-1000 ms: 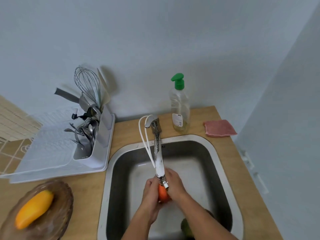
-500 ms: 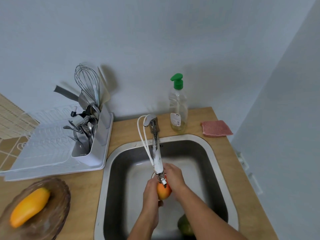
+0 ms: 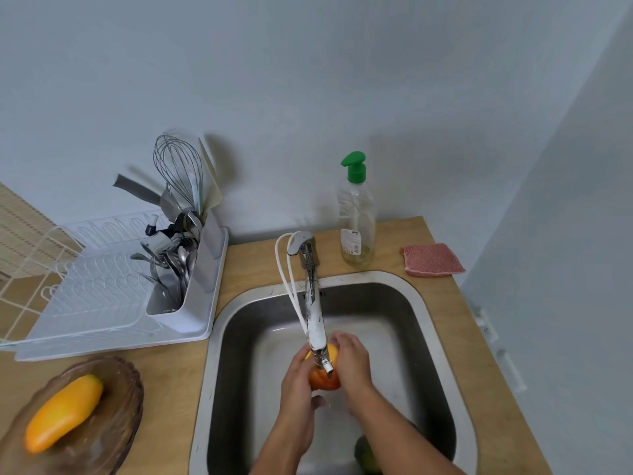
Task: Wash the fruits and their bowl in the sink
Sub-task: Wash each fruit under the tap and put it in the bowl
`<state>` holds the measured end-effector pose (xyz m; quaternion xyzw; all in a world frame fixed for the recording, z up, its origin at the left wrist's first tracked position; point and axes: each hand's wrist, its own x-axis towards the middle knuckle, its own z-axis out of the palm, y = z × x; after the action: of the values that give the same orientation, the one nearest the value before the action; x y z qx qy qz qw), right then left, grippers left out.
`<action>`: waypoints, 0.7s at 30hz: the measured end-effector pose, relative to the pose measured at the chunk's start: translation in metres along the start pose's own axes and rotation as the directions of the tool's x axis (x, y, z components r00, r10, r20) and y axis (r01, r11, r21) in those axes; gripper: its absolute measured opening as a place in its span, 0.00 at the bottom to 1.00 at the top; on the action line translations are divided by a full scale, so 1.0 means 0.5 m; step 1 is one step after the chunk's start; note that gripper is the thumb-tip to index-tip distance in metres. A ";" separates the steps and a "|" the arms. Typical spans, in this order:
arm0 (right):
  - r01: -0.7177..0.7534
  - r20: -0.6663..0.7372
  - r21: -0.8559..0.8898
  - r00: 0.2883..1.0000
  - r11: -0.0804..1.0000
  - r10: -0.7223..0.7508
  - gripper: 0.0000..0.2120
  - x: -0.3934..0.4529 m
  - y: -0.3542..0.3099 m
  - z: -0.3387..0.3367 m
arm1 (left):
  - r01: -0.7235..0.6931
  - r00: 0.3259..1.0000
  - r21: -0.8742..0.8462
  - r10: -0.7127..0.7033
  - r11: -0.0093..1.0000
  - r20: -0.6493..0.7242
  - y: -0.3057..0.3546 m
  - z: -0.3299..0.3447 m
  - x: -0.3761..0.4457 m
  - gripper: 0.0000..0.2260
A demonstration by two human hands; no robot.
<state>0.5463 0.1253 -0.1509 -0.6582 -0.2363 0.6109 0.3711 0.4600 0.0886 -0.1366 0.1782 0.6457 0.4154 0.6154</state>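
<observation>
We have both hands round one fruit under the tap: the left hand (image 3: pixel 297 378) cups its left side with the fingers curled over the far end, and the right hand (image 3: pixel 352 363) wraps its right side, fingers bent across the top. The fruit (image 3: pixel 323 378) — orange-red near us, yellow at the far end — sits between our palms just below the faucet (image 3: pixel 315 323) spout, over the middle of the sink (image 3: pixel 435 341). We judge it firm and light enough for one hand, but smooth-skinned and wet, so likely slippery; holding it across the widest part with palms on opposite sides seems safest. Both forearms reach in from the near edge, wrists angled inward toward each other.

A green fruit (image 3: pixel 365 454) lies in the near right of the basin, partly hidden by our right arm. On the counter (image 3: pixel 171 382) to the left, the brown bowl (image 3: pixel 120 423) — glass by the look of it, so to be handled gently — holds a long yellow-orange fruit (image 3: pixel 63 411), both not yet in the sink.
</observation>
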 end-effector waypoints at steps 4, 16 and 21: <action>0.098 0.064 -0.059 0.993 0.993 -0.094 0.11 -0.020 0.014 0.000 | -0.007 0.994 -0.006 0.006 1.000 -0.106 -0.004 0.005 0.019 0.11; 0.211 0.080 -0.219 0.977 0.952 -0.198 0.14 -0.052 0.031 0.039 | -0.044 0.991 -0.031 0.040 0.999 -0.131 0.001 -0.004 0.022 0.15; -0.067 0.114 0.124 0.992 0.990 0.053 0.05 0.020 -0.027 0.012 | -0.108 0.994 0.001 0.108 0.994 -0.015 0.006 0.000 0.016 0.12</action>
<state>0.5435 0.1423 -0.1464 -0.6053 -0.1972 0.6709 0.3803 0.4575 0.0964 -0.1396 0.2099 0.6398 0.4491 0.5873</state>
